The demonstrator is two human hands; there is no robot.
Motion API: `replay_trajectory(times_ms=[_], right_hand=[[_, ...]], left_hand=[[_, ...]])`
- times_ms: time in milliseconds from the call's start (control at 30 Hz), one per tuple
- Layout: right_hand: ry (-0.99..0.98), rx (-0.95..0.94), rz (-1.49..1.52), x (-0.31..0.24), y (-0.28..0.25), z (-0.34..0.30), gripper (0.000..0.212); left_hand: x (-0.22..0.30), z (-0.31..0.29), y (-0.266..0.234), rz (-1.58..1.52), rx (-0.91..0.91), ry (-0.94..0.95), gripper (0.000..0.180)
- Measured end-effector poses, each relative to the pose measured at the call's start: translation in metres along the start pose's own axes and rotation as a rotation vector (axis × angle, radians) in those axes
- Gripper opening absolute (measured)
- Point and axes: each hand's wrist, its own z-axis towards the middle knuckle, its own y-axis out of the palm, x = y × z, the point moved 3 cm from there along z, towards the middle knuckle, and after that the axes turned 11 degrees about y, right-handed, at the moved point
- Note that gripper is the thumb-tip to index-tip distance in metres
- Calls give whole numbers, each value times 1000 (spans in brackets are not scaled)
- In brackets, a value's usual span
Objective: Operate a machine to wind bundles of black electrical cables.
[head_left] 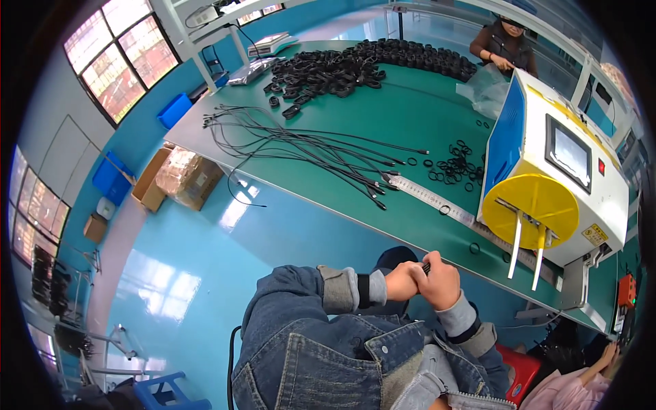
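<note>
Close in front of my chest, short of the table's front edge, my two hands meet. My left hand [402, 281] is closed, its fingers against the other hand. My right hand [441, 283] is closed too, thumb on top. Between them shows the dark, ridged end of a small black cable bundle [427, 268]; the fingers hide most of it. Beyond, on the green table [328, 198], lie several loose black cables [294, 140]. Small black rings [459, 164] are scattered to their right, and a steel ruler [437, 201] runs along the front edge.
At right stands a white and blue machine [567, 150] with a yellow disc [531, 212] and two pale prongs. A large pile of coiled black cables [328, 72] covers the back. A person [509, 51] works at the far right beside a clear plastic bag [486, 89]. Another sits lower right.
</note>
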Motion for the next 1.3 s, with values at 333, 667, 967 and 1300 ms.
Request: replay_trajectory(times_ms=[333, 667, 967, 1300], right_hand=[[454, -457, 711, 78, 22, -34, 14], [667, -312, 813, 76, 16, -33, 12], [583, -291, 770, 51, 16, -40, 10], [-185, 709, 122, -9, -109, -45, 41]], left_hand=[[-23, 129, -295, -395, 410, 68, 24], [-153, 117, -282, 922, -171, -249, 26], [-88, 99, -324, 576, 601, 234, 9], [121, 66, -132, 395, -72, 837, 21]])
